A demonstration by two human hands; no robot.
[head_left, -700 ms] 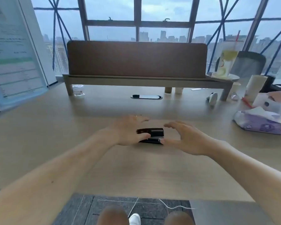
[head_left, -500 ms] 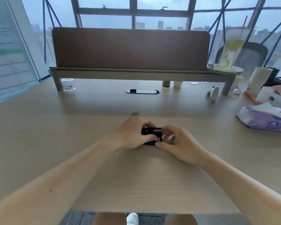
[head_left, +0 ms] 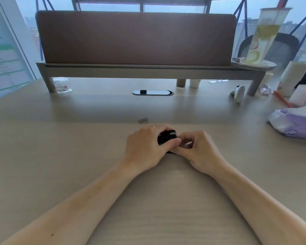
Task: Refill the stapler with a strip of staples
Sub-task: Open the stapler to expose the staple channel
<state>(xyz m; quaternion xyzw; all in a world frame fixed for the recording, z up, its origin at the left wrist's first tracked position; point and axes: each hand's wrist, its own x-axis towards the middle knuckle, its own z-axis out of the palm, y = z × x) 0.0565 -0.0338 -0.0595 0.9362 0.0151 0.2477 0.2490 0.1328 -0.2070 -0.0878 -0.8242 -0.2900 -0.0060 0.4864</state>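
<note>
A small black stapler lies on the wooden desk in the middle of the view. My left hand wraps over its left end and top. My right hand pinches its right end with curled fingers, which hide that end. Most of the stapler is covered by both hands. A short grey strip of staples lies loose on the desk just beyond my left hand, untouched.
A brown desk divider on a raised shelf spans the back. A small clear jar stands at the back left. At the right are a purple tissue pack, a tall drink cup, a small tube and a red pen.
Both hands closed in from open, spread fingers and took hold of the stapler. The camera tilted down and closer, bringing the staple strip into view.
</note>
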